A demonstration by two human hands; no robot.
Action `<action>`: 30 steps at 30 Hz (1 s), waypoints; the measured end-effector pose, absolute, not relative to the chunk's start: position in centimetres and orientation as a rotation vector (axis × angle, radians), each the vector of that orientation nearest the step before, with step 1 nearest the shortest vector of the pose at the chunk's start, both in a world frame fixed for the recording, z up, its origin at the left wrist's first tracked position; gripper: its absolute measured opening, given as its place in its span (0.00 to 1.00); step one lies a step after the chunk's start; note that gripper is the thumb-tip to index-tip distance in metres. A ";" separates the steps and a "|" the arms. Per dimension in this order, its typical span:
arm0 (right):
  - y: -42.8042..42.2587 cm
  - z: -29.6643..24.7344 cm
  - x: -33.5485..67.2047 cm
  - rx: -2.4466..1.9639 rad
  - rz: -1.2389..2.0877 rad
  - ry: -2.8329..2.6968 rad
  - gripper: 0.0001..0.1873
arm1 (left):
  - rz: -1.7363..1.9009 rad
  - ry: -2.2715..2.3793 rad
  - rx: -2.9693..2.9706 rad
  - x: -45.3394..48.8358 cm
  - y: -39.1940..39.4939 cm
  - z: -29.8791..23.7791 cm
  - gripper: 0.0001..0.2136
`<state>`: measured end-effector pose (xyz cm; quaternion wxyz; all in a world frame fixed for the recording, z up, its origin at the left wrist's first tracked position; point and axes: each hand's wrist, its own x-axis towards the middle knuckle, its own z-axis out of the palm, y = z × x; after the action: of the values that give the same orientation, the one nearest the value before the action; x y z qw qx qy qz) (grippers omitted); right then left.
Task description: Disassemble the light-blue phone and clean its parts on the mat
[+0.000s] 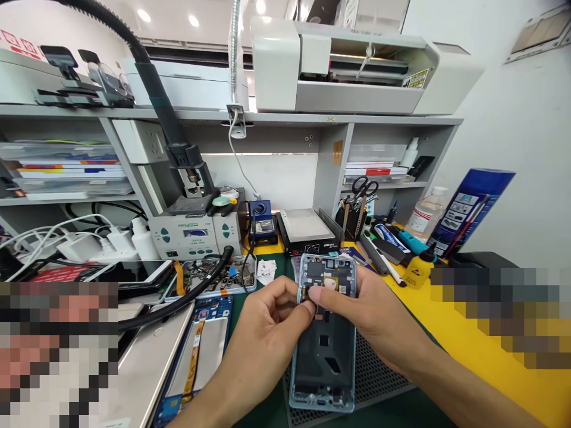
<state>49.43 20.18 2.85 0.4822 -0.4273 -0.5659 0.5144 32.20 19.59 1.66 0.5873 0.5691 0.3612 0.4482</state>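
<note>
Left hand (267, 324) seemingly pinches the opened phone (325, 356), right hand (363, 315) gripping its far side.

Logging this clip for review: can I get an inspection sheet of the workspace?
Surface: yellow bench with green mat; black mesh pad under the phone.
Job's things: opened phone, back off, held over the pad.
Clutter: second opened phone, parts tray, scissors in a holder.
Grips: left hand pinches at the phone's upper left edge; right hand holds its right side, thumb on top.
Cables: black hose across the tray; white charger leads at left.
Surroundings: rework station, shelving, white machine on top.
</note>
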 end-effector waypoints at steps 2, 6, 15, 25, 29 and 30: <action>20.2 2.7 49.5 -1.067 1.217 -1.387 0.11 | 1.050 0.835 1.329 32.3 19.5 1.7 0.10; 20.4 2.5 49.6 -1.113 1.174 -1.393 0.13 | 1.031 0.833 1.341 32.3 19.5 1.7 0.09; 20.3 3.0 49.6 -1.105 1.176 -1.390 0.12 | 1.055 0.842 1.318 32.4 19.2 2.1 0.11; 20.3 2.7 50.6 -0.878 1.340 -1.424 0.19 | 1.060 0.828 1.158 32.3 19.7 1.7 0.07; 20.5 2.9 50.6 -0.862 1.365 -1.401 0.20 | 1.012 0.796 1.011 32.1 19.8 2.0 0.06; 20.6 3.0 50.7 -0.859 1.364 -1.399 0.20 | 1.005 0.774 0.989 32.1 19.8 2.1 0.06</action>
<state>50.65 20.56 2.96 0.4828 -0.3526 -0.5740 0.5596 32.12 19.83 2.08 0.6937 0.4430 0.3464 0.4499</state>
